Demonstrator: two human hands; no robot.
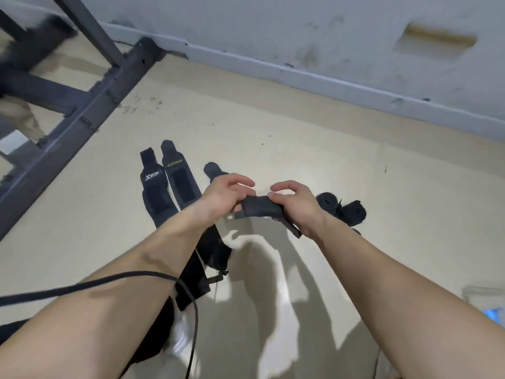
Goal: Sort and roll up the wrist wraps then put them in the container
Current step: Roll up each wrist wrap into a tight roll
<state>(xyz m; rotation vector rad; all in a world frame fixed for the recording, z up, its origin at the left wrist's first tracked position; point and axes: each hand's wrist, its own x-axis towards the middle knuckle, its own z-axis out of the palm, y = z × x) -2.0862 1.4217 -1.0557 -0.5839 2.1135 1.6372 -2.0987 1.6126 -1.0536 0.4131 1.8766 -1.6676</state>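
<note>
A black wrist wrap (pixel 257 206), partly rolled, is held in the air between both hands. My left hand (pixel 222 195) pinches its left end and my right hand (pixel 296 203) grips its right side, with a loose tail (pixel 289 227) hanging under the palm. On the beige floor to the left lie flat black wraps, one marked XTEP (pixel 154 190) and one marked XUEYING (pixel 179 179). Another flat wrap (pixel 214 169) shows behind my left hand. Two rolled black wraps (pixel 341 209) lie on the floor to the right. No container can be made out.
A dark metal frame (pixel 71 110) stands at the left on the floor. The grey wall and skirting (pixel 328 77) run across the back. A black cable (pixel 109 283) crosses my left forearm. More black fabric (pixel 202 269) lies under my left arm.
</note>
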